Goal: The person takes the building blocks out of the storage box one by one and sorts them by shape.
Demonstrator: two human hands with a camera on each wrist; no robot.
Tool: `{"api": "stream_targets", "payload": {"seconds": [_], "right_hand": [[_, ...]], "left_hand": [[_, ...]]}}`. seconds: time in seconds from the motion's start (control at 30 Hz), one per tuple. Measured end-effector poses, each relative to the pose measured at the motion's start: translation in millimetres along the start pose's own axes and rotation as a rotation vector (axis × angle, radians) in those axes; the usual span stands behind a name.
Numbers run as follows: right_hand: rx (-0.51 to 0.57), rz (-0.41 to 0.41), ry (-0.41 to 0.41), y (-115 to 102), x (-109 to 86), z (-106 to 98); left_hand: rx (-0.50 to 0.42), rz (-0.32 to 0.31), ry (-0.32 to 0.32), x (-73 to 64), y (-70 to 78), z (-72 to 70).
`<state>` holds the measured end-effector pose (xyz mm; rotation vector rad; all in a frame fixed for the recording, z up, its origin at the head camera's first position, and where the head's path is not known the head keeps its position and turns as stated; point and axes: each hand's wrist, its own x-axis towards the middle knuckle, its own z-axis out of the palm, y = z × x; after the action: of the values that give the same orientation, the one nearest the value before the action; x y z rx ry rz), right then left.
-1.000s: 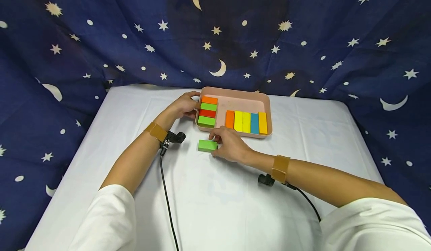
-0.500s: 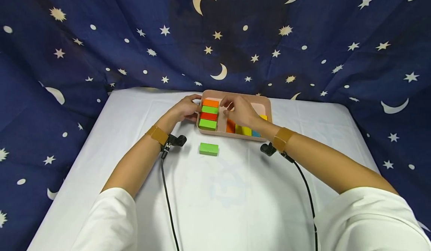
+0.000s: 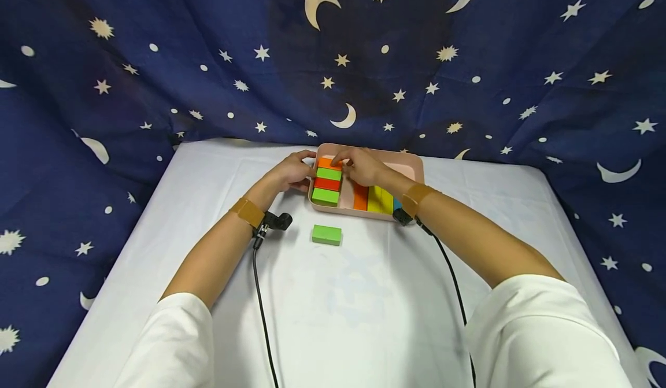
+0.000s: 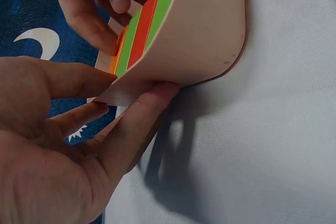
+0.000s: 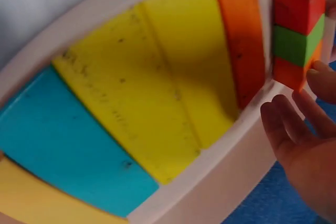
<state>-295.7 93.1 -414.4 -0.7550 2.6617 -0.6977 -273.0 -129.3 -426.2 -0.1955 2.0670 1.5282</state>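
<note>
A pink tray (image 3: 400, 159) stands toward the table's back. My left hand (image 3: 291, 171) holds its left side, fingertips at the rim and against the outer wall in the left wrist view. Along that side inside runs a row of blocks: an orange block (image 5: 287, 73) farthest back, then a green block (image 3: 329, 173), a red block (image 3: 326, 184) and another green block (image 3: 325, 196). My right hand (image 3: 364, 168) reaches over the tray, its fingertips touching the orange block. A loose green block (image 3: 326, 235) lies on the table in front of the tray.
The tray's right part holds an upright orange block (image 3: 361, 197), two yellow blocks (image 5: 121, 82), a blue block (image 5: 73, 145) and a yellow-orange block (image 5: 47, 198). A dark starry cloth (image 3: 234, 58) hangs behind the white table. Camera cables (image 3: 265, 324) trail from both wrists.
My right hand has left the loose green block, moved up over the tray, then left to the orange block at the back of the row. My left hand stays on the tray.
</note>
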Motion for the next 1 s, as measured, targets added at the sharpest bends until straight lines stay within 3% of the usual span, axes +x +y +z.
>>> {"api": "stream_targets", "payload": {"seconds": [0.43,0.73,1.0], "right_hand": [[0.016,0.005,0.079,13.2,-1.2,2.0],[0.061,0.128,0.223,9.9,4.7,12.5],[0.123,0.205,0.256,9.2,2.8,6.2]], "left_hand": [[0.008,0.020,0.012,-0.8,-1.2,0.8],[0.007,0.015,-0.002,-1.3,-2.2,4.1],[0.007,0.022,0.010,-1.1,-2.4,1.9]]}}
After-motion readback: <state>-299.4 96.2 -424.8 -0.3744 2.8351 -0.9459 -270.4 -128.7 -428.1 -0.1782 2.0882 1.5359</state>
